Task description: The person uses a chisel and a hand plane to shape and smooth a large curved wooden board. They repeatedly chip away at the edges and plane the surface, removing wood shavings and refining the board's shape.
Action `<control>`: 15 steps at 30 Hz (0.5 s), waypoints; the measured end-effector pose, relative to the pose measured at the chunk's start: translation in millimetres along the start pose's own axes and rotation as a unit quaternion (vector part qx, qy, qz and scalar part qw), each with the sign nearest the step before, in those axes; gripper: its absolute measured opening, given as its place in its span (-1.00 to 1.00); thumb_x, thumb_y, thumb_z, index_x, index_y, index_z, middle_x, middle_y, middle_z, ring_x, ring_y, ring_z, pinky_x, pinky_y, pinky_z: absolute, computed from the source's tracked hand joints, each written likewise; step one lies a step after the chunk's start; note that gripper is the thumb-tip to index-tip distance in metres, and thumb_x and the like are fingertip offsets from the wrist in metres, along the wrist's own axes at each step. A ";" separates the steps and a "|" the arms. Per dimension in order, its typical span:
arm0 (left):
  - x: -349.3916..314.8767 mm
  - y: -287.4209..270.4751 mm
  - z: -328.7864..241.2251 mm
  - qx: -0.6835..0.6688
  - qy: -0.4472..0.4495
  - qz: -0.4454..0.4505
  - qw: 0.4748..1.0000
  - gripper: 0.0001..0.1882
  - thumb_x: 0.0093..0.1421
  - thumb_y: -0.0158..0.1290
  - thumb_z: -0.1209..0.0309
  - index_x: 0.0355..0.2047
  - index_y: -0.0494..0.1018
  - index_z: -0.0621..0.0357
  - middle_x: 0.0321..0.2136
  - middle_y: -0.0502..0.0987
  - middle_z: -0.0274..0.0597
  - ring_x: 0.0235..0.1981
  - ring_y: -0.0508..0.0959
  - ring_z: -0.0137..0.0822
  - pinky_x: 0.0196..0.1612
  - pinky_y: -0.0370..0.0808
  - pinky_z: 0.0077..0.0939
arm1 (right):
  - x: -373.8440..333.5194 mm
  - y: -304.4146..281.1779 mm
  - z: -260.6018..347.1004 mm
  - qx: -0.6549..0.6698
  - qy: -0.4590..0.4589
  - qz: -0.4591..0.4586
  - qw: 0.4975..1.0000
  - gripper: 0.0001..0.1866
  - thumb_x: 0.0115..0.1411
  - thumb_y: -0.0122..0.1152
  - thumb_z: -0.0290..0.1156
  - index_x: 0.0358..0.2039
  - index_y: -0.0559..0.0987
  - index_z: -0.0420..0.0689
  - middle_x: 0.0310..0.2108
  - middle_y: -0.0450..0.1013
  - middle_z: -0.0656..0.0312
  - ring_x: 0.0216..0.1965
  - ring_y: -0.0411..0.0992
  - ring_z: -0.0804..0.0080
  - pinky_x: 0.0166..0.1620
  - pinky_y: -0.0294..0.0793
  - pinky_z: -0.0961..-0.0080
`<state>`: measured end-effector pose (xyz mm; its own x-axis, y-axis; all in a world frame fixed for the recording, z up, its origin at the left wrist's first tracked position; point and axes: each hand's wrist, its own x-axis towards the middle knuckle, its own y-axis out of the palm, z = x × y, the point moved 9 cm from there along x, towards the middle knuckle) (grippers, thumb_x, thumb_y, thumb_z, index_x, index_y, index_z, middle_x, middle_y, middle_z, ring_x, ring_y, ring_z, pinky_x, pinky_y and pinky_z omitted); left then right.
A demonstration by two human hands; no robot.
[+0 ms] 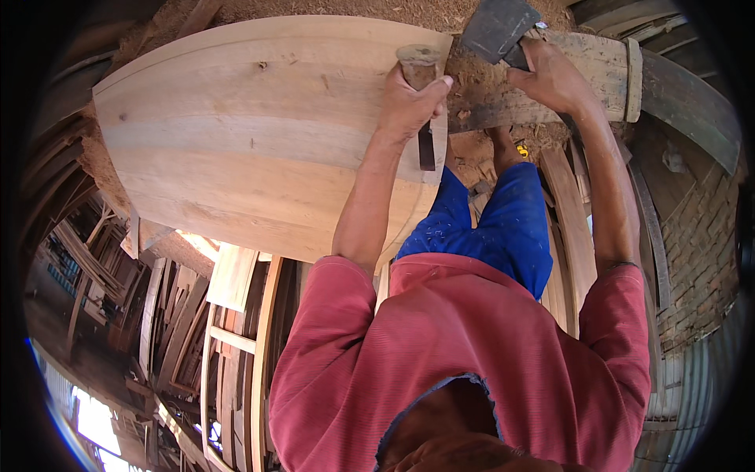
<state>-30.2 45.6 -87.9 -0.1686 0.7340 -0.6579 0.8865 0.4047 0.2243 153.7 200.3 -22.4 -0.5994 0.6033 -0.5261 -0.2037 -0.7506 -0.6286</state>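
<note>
I was looking in on a cluttered woodworking space, its ground [440, 9] strewn with shavings. Nearest my head camera came the wearer's red shirt [487, 307], and past it the blue shorts [507, 228], flecked with pale bits. Beyond those I had both hands in view. The left hand [413, 102] was wrapped around the wooden handle of a chisel [426, 149], whose dark blade pointed back toward the wearer, over the edge of the pale plank panel [236, 134]; I couldn't tell whether its tip touched the wood. The right hand [550, 77] gripped a mallet [497, 31] by its handle, just below the dark, blocky head, which was to the right of the chisel's handle. The panel, rounded at its ends, spread out to the left, and a thick, weathered timber [586, 71] extended to the right from its edge, under the mallet. Farther off, I made out stacked boards [177, 330] at lower left and a brick wall [700, 299] at right, with corrugated sheeting [700, 401] below it.
</note>
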 end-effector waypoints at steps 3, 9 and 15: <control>-11.0 -32.1 -49.9 0.002 0.042 -0.043 0.998 -0.63 0.20 0.39 0.44 -0.08 0.48 0.25 -0.48 0.60 -0.30 -0.63 0.53 -0.52 -0.55 0.50 -0.53 | -13.4 0.6 -43.0 -0.040 0.094 0.001 0.995 -0.43 0.21 0.33 -0.19 0.07 0.54 -0.39 -0.20 0.57 -0.38 -0.06 0.58 -0.33 0.01 0.51 -0.04; -58.3 -27.5 -119.8 0.286 0.247 -0.102 0.920 -0.67 0.14 0.44 0.46 -0.14 0.56 0.21 -0.30 0.65 -0.19 -0.32 0.61 -0.42 -0.23 0.57 -0.47 | -55.7 -0.4 -98.2 -0.089 0.105 -0.173 0.975 -0.42 0.28 0.37 -0.22 0.18 0.55 -0.35 0.00 0.55 -0.30 0.07 0.53 -0.30 0.12 0.52 -0.02; -118.2 69.2 -108.3 0.459 0.415 0.009 0.785 -0.59 -0.07 0.48 0.43 -0.19 0.60 0.00 0.25 0.42 0.10 0.26 0.33 0.06 0.28 0.30 -0.04 | -89.5 4.5 -27.8 -0.139 0.037 -0.257 0.956 -0.42 0.37 0.32 -0.20 0.28 0.51 -0.28 0.10 0.56 -0.06 0.07 0.53 -0.10 0.20 0.49 0.09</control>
<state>4.4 46.0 83.2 -0.0374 0.9920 0.1203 0.7642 0.1060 -0.6362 227.9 150.4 5.9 -0.4163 0.8985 -0.1392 -0.2364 -0.2548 -0.9377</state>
